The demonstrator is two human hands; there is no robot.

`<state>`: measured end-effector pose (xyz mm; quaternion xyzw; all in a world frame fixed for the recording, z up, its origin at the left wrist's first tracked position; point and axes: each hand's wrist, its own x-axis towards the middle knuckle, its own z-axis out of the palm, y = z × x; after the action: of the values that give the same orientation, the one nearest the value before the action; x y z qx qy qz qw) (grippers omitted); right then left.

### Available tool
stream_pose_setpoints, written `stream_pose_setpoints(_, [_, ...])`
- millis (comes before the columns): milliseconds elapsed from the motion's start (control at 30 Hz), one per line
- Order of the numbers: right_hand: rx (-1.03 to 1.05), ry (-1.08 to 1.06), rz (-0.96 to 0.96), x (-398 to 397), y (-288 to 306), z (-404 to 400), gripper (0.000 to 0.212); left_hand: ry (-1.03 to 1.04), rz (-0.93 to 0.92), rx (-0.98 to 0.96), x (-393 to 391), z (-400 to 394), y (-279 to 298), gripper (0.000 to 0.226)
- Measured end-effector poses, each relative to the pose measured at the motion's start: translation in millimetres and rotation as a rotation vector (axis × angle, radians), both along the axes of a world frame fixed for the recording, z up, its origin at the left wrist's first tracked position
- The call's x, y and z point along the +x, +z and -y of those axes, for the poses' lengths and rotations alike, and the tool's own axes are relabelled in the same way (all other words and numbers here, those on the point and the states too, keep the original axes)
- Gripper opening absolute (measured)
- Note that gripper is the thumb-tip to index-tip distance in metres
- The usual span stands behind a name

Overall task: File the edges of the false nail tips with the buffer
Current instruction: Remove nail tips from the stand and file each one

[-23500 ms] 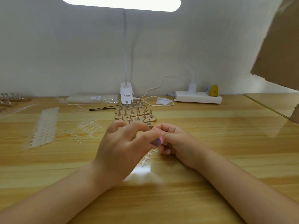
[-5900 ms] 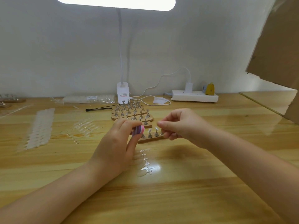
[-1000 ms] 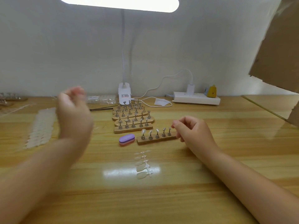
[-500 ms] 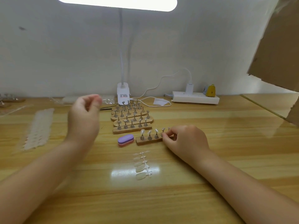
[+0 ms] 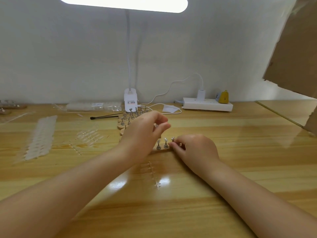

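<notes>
At the far left edge of the wooden table [image 5: 240, 169], two nail stands [image 5: 10, 107] lie partly cut off. Nearer, sheets of clear false nail tips [image 5: 40, 138] lie in long rows, with a looser cluster of tips [image 5: 89, 134] just to their right. A black-tipped tool [image 5: 106, 116] lies behind these, before a clear packet [image 5: 93, 105] at the wall.

The lamp base [image 5: 130, 102] stands at centre back, and rows of wooden display stands [image 5: 127, 120] with metal pegs sit in front of it, partly hidden by the left hand [image 5: 142, 133]. That hand hovers above the stands, thumb and forefinger brought close as if pinching; whether they hold anything I cannot tell. The buffer is out of sight.

A short strip of tips [image 5: 152, 172] lies near the table's front. The front stand [image 5: 162, 148] carries three visible pegs, and the right hand [image 5: 195, 150] pinches its right end with curled fingers.

Farther right, a white power strip [image 5: 207, 104] rests against the wall beside a small yellow object [image 5: 223, 97]. Brown cardboard [image 5: 295, 48] fills the upper right corner.
</notes>
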<state>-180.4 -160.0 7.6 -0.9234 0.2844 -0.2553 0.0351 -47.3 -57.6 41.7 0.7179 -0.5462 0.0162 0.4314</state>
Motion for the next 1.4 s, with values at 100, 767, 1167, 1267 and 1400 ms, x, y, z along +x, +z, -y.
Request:
stream_pose_setpoints(100, [-0.004,0.032,0.031,-1.1,-0.4,-1.2,0.029,0.070,0.022,-0.088,-8.4,-2.0,-6.5,0.015])
stream_pose_setpoints(767, [0.917,0.265,0.428,-12.0,23.8,-8.3,0.014,0.057,0.353,-0.173,-19.0,-20.1,-26.4,0.034])
stream_pose_setpoints(1167, [0.397,0.196,0.376,-13.1,8.9,-6.5,0.004,0.014,0.256,-0.188,-17.5,-19.3,-27.7,0.022])
stream_pose_setpoints(1267, [0.384,0.269,0.392,-12.0,6.3,-9.5,0.007,-0.004,0.259,-0.197,-17.4,-19.5,-28.0,0.024])
stream_pose_setpoints(1400, [0.325,0.349,0.414,-10.6,3.8,-11.1,0.009,-0.006,0.267,-0.205,-16.3,-18.8,-28.8,0.023])
